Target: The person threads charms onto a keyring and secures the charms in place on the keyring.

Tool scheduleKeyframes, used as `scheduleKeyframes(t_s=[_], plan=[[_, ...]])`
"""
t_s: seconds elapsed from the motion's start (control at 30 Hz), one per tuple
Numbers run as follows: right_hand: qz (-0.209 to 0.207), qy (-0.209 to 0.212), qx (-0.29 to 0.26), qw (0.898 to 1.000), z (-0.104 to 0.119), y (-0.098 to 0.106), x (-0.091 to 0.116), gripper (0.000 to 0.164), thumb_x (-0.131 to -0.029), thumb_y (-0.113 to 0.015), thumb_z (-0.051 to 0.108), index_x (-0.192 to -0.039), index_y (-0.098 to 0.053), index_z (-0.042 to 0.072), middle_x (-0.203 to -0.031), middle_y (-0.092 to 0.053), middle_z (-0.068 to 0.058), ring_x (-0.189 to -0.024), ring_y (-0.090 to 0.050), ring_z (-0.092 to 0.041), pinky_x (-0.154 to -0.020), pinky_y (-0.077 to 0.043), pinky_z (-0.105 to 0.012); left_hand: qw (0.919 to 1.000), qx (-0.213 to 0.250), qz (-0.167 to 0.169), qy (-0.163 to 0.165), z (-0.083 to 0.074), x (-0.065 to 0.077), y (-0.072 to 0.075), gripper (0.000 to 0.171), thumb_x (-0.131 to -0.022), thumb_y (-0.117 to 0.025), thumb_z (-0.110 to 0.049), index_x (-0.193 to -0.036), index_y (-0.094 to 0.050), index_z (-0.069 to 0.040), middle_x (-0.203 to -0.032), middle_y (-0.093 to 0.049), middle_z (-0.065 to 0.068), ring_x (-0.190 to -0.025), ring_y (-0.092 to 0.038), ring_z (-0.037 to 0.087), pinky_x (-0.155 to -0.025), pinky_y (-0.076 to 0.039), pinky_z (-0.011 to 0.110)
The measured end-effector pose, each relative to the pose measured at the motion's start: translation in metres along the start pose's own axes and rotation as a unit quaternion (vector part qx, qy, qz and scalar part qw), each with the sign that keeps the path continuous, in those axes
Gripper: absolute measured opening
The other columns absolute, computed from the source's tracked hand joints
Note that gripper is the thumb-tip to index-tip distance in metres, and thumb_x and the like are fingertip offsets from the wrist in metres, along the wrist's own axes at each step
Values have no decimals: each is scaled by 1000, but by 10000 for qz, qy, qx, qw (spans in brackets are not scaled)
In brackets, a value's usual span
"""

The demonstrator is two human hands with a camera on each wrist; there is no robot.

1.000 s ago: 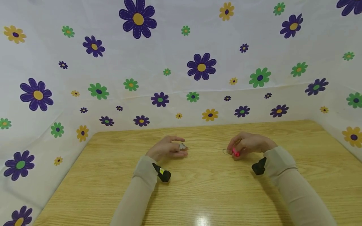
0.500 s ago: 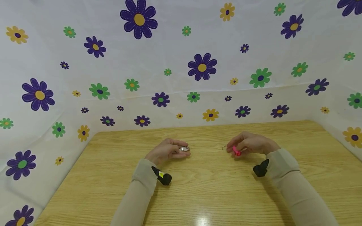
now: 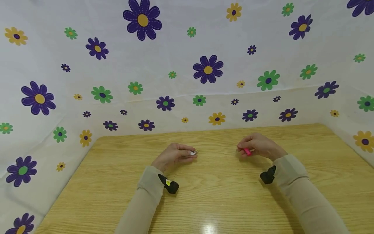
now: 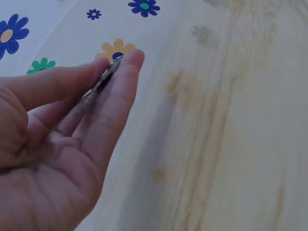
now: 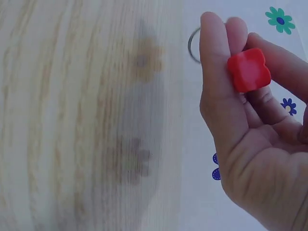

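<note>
My left hand [image 3: 173, 156] pinches a small flat silvery metal piece [image 3: 193, 152] between thumb and fingers, above the left-middle of the table. In the left wrist view that metal piece [image 4: 99, 86] is seen edge-on, so its kind cannot be told. Farther right, my right hand [image 3: 261, 146] holds a pink keychain [image 3: 247, 151] between thumb and fingers. Its blocky, lobed end [image 5: 250, 70] looks red in the right wrist view and faces the camera. A thin metal ring [image 5: 193, 45] sticks out past the fingertips, partly hidden behind them. The two hands are well apart.
A light wood table [image 3: 204, 195] lies under both hands. White cloth [image 3: 172, 45] with printed flowers rises behind it and along both sides. Each wrist wears a black camera, one on the left [image 3: 170, 186] and one on the right [image 3: 267, 175].
The left fingers have closed in around the metal piece, which has turned and now shows less. The right hand has shifted slightly, turning the keychain; its ring shows less beyond the fingers.
</note>
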State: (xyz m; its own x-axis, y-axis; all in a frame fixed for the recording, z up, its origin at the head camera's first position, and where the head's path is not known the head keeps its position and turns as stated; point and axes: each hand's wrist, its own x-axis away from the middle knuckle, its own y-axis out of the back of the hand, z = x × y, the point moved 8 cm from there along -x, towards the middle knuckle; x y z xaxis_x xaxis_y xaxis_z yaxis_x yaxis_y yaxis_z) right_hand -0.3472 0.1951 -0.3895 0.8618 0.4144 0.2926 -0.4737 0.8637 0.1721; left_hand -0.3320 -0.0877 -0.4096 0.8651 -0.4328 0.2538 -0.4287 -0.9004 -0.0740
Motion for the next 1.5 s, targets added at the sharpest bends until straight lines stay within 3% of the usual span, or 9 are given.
scheduleKeyframes(t_s=[0.23, 0.47, 0.7, 1.0, 1.3, 1.5], plan=[[77, 111, -181, 9997, 1, -2, 2, 27, -101, -53, -5, -121, -55, -22, -99, -72, -14, -82, -73, -20, -77, -61, -36, 9996, -180, 120, -206, -1, 0, -2, 37, -100, -53, 11, -137, -57, 10, -129, -65, 23, -113, -68, 26, -95, -54, 33], [197, 69, -82, 9997, 0, -5, 6, 36, -101, -54, -3, -130, -47, -23, -107, -73, -19, -83, -73, -20, -76, -61, -35, 9992, 39, 351, -175, -1, 2, -7, 41, -99, -53, 13, -140, -54, 9, -131, -63, 22, -112, -68, 27, -94, -54, 33], [125, 68, 138, 9998, 1, -6, 8, 36, -102, -53, -2, -131, -48, -22, -111, -71, -21, -84, -73, -20, -75, -61, -34, 9995, 165, 164, -191, -1, 3, -6, 31, -101, -52, 9, -131, -61, 11, -125, -66, 23, -107, -70, 23, -91, -56, 30], [-220, 226, 429, 9986, 5, -5, 8, 12, -103, -52, -1, -107, -56, -11, -102, -72, -18, -77, -70, -18, -67, -59, -30, 9988, -110, -444, -185, 2, 4, 0, 26, -101, -58, 5, -124, -66, 10, -109, -72, 17, -97, -72, 21, -91, -57, 35], [14, 443, 728, 9964, 6, -10, 11, 32, -100, -52, -4, -128, -50, -19, -114, -69, -27, -74, -70, -19, -54, -49, -21, 9987, -49, -477, -195, 3, 7, -3, 33, -99, -59, 7, -132, -60, 12, -111, -72, 18, -98, -73, 22, -89, -57, 33], [152, 611, 799, 9948, 8, -13, 12, 28, -97, -51, -9, -124, -53, -20, -115, -69, -28, -76, -72, -20, -52, -48, -19, 9981, -116, -571, -216, 3, 11, -4, 32, -99, -59, 7, -131, -61, 11, -108, -73, 16, -96, -73, 21, -86, -58, 31]])
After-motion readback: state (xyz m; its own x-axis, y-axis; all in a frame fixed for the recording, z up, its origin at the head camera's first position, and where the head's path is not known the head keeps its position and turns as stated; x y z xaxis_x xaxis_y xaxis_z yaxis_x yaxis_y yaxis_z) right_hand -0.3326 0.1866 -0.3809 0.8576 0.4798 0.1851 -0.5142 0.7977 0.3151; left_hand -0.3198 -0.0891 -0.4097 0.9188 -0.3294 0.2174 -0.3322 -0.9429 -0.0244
